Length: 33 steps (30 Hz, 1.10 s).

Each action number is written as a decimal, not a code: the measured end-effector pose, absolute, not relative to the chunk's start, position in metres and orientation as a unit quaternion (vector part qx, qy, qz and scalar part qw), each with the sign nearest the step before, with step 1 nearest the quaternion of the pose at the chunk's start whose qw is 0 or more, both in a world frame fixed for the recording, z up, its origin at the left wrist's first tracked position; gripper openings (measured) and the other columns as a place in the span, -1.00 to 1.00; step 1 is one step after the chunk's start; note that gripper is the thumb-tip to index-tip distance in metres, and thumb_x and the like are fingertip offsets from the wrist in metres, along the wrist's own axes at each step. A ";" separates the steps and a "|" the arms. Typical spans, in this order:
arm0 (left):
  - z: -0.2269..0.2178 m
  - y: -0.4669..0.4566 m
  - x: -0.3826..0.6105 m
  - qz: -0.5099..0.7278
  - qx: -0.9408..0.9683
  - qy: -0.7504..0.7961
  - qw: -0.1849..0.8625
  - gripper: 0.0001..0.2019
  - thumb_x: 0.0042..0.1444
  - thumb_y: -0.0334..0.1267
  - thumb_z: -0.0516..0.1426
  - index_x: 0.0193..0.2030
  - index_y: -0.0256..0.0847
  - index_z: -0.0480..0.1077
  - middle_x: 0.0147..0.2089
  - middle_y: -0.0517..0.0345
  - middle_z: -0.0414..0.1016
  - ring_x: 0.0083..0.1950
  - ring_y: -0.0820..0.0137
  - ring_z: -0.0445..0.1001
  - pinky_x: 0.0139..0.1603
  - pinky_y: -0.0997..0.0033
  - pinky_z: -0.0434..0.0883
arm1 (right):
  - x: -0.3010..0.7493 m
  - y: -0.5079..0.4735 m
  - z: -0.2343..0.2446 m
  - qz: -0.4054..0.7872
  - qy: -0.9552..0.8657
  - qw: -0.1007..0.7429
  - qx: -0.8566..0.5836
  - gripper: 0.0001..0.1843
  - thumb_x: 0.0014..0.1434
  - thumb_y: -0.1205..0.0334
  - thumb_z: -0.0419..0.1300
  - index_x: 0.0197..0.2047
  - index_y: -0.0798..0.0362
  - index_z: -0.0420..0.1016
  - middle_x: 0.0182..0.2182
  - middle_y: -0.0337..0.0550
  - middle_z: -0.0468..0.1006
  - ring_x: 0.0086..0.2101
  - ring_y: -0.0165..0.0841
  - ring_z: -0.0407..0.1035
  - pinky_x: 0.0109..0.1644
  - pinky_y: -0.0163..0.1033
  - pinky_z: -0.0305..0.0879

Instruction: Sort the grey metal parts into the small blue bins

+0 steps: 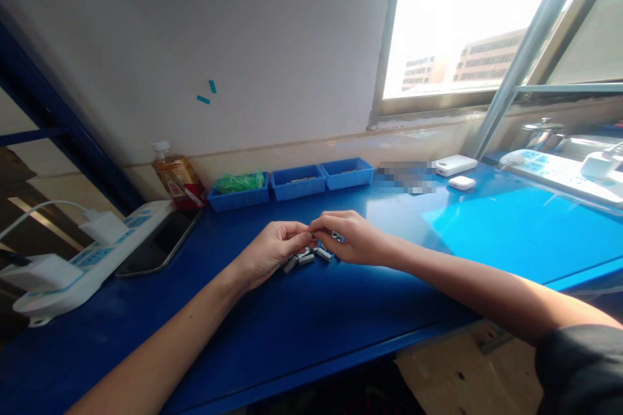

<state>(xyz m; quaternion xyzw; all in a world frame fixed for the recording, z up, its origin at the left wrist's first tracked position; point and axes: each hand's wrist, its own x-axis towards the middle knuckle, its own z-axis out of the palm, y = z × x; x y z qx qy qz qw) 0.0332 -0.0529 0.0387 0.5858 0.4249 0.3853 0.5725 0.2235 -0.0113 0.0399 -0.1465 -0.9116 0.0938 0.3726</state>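
Observation:
My left hand (276, 248) and my right hand (351, 237) meet fingertip to fingertip over the middle of the blue table (292, 324). Both are closed in a pinch around something small; only a dark speck of it shows between the fingers, too little to name. Just below the fingers lie several small grey metal blocks (306, 259) in a loose pile, partly covered by the hands. Behind the hands, three blue bins stand in a row: the left bin (239, 200) with green plastic pieces (241, 182), the middle bin (299, 189) and right bin (349, 178) with small parts.
At left are a white power strip (100, 279) with plugs, a dark phone (158, 245) and a drink bottle (176, 175). A white power bank (456, 165), a white earphone case (462, 183) and another power strip (559, 172) lie at right. A wall rises behind.

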 end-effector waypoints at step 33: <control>0.056 -0.060 0.020 0.124 0.868 0.480 0.033 -0.74 0.26 -0.14 -0.04 -0.14 -0.13 0.43 -0.22 0.10 0.50 -0.22 0.34 0.44 -0.23 0.43 0.26 | 0.241 0.033 0.044 -0.017 -0.848 0.404 -0.342 -0.82 -0.05 0.46 0.04 -0.49 0.11 0.44 -0.51 -0.17 0.46 -0.49 -0.40 0.27 -0.39 -0.34 0.11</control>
